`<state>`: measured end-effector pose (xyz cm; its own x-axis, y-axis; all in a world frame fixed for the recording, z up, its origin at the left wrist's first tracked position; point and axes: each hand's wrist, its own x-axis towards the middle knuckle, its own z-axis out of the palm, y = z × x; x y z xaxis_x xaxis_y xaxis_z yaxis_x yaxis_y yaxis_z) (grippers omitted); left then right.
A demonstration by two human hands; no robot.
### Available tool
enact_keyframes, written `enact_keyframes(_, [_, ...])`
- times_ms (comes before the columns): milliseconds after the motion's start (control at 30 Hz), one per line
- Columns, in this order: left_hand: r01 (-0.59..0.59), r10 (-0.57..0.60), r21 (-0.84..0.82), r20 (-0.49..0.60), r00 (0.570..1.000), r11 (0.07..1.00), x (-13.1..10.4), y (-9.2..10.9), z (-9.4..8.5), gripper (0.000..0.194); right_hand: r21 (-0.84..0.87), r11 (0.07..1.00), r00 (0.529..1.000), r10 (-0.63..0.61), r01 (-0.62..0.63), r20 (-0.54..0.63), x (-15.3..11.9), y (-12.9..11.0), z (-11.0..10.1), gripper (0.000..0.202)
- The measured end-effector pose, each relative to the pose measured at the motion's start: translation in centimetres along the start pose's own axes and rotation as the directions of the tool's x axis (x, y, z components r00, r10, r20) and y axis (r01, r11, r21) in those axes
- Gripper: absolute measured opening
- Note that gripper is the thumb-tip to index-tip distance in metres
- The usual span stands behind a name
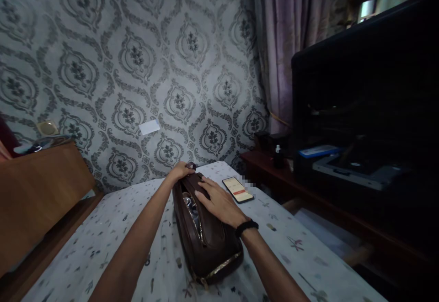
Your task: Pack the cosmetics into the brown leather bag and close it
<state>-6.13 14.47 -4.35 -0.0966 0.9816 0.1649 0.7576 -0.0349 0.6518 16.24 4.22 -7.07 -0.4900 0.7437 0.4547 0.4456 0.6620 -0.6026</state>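
A dark brown leather bag (212, 242) with gold zippers lies lengthwise on a patterned bed sheet. Its top zipper is partly undone, and something grey and shiny (190, 203) shows through the gap; its kind I cannot make out. At the bag's far end my left hand (181, 171) is closed on the bag near a small strap, its fingertips partly hidden. My right hand (219, 200), with a black band on the wrist, lies across the bag's right side, fingers stretched out along the opening's edge. Just right of that hand a phone (238, 189) rests on the sheet, screen lit.
The white sheet (154, 247) has small leaf prints. A wooden headboard-like panel (44, 201) stands at left. On the right is a dark red shelf (264, 167) with a large black screen (360, 87) and a grey device (350, 172). Patterned wallpaper (154, 64) covers the wall behind.
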Motion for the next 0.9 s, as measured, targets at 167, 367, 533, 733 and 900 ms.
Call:
enact_keyframes(167, [0.019, -0.018, 0.013, -0.072, 0.997, 1.0, 0.8, 0.0, 1.2, 0.019, 0.005, 1.0, 1.0, -0.023, 0.023, 0.003, 0.1, 0.1, -0.1, 0.051])
enact_keyframes(367, [-0.008, 0.007, -0.002, -0.105, 0.994, 1.0, 0.5, 0.0, 1.6, 0.016, 0.058, 0.998, 0.999, -0.039, 0.038, 0.009, 0.2, 0.8, 0.1, 0.047])
enact_keyframes(533, [-0.019, 0.018, -0.014, -0.106, 0.994, 1.0, 0.2, 0.3, 1.7, 0.011, 0.114, 0.992, 0.999, -0.047, 0.043, 0.029, 0.4, 1.3, -0.2, 0.048])
enact_keyframes(733, [-0.007, 0.004, -0.024, -0.136, 0.991, 1.0, 0.0, 0.1, 1.9, 0.008, 0.203, 0.979, 0.999, -0.007, -0.002, 0.041, 0.2, 1.5, -0.7, 0.049])
enact_keyframes(900, [0.014, -0.022, -0.042, -0.186, 0.982, 0.999, 0.0, -0.2, 2.1, 0.008, 0.251, 0.968, 0.998, -0.015, 0.0, 0.056, 0.7, 1.1, -1.2, 0.048])
